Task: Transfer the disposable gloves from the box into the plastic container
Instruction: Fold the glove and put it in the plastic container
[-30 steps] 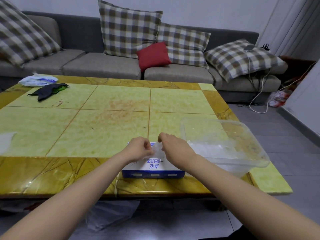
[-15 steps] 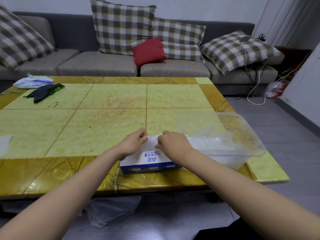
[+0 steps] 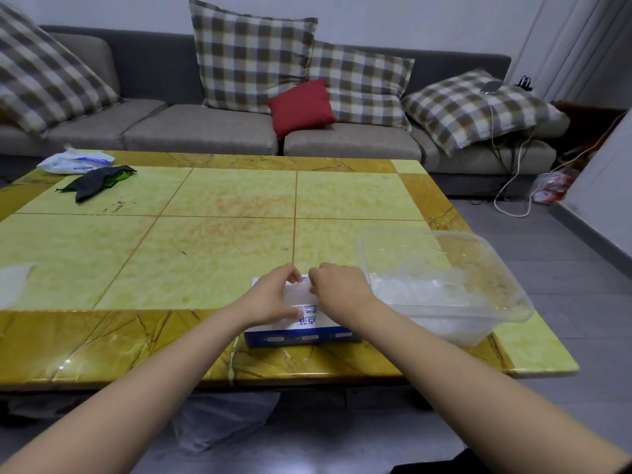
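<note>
While both hands are working over the box point(image 3: 307, 331), the step in hand is judged to be the drawing-out of a glove point(image 3: 301, 294).

**Hands.** The left hand point(image 3: 273, 299) is curling its fingers and pinching the left side of the thin clear film. The right hand point(image 3: 338, 292) is doing the same on the right side, fingers bent, with nothing else held. The glove is lying stretched between them, just above the box top. Whether its lower part is sitting inside the opening cannot be told, as the hands are covering it.

**Recommended handling.** The film is looking light and clingy, so a straight upward pull with a light pinch is advised, lest further gloves trail out. The box is sitting near the table point(image 3: 205, 254) edge and may lift or slide, so one hand should be steadying it. The carry should be going rightward over the rim, and the glove released well inside.

**Containers.**
- **Box:** blue and white, lying flat, with its contents hidden.
- **Container point(image 3: 472, 328):** clear plastic and open-topped, standing just beside the box on the right. Whether the two are touching cannot be told. It is holding a loose heap of clear gloves point(image 3: 410, 287), gathered toward its near left, while its far right floor is showing bare.
</note>
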`<action>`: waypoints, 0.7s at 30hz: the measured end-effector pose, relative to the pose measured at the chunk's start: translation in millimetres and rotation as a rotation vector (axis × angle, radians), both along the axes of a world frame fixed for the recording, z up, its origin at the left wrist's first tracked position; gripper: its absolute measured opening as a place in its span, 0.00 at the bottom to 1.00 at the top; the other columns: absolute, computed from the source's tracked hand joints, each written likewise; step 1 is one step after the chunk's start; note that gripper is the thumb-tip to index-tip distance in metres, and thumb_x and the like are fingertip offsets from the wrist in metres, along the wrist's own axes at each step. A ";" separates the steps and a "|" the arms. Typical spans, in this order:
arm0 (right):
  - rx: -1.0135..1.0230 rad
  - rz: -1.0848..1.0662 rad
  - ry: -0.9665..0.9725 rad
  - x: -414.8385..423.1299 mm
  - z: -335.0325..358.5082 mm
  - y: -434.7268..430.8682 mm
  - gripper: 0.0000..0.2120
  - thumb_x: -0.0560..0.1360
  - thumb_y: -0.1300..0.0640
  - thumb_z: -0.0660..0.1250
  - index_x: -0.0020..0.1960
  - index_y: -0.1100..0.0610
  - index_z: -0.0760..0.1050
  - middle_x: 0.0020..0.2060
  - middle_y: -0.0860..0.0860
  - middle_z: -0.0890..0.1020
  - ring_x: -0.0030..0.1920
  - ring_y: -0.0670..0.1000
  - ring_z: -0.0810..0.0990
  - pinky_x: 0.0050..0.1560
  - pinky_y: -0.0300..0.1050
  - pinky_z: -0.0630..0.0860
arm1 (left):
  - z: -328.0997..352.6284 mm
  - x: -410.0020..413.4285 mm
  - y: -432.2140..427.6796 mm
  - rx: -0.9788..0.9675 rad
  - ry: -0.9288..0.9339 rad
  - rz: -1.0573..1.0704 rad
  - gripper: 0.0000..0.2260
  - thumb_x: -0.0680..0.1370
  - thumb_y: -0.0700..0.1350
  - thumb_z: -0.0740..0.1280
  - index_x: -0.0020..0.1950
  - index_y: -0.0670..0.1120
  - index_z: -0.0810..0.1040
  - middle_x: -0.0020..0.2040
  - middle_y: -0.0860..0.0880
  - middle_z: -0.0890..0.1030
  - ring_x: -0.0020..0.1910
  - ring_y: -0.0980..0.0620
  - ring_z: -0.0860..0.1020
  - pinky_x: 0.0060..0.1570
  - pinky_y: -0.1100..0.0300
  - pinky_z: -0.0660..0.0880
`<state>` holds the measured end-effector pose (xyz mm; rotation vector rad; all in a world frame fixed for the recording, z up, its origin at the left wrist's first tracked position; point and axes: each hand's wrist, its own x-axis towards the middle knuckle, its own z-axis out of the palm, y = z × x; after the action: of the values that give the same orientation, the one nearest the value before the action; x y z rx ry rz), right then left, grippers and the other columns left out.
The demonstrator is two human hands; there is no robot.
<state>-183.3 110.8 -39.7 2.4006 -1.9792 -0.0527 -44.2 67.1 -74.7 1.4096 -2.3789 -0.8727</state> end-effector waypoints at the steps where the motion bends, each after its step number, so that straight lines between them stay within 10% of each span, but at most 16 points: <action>1: -0.001 0.014 0.001 0.6 2.1 1.4 0.10 0.80 0.58 0.57 0.59 0.58 0.72 0.54 0.54 0.76 0.52 0.56 0.78 0.41 0.45 0.62 | -3.0 -1.3 1.6 -0.008 -0.041 -0.004 0.25 0.69 0.44 0.75 0.63 0.46 0.69 0.60 0.51 0.73 0.59 0.53 0.71 0.54 0.64 0.68; 15: -0.204 -0.084 -0.092 -34.2 28.4 -1.7 0.10 0.81 0.56 0.56 0.59 0.57 0.71 0.53 0.53 0.76 0.52 0.56 0.76 0.39 0.46 0.66 | 0.1 -11.7 -2.4 0.011 -0.242 -0.023 0.27 0.70 0.48 0.74 0.64 0.45 0.66 0.61 0.47 0.71 0.61 0.46 0.69 0.56 0.55 0.69; 21: -0.164 -0.032 -0.046 -29.9 14.1 1.6 0.17 0.79 0.46 0.59 0.63 0.55 0.67 0.55 0.51 0.77 0.55 0.53 0.75 0.40 0.44 0.66 | 8.0 -19.3 4.2 0.074 0.010 0.082 0.22 0.77 0.50 0.67 0.68 0.42 0.69 0.65 0.45 0.73 0.65 0.44 0.71 0.58 0.56 0.68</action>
<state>-213.3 112.4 -25.6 2.2894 -1.9567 0.1592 -63.4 71.3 -66.7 1.5151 -2.2853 -0.9527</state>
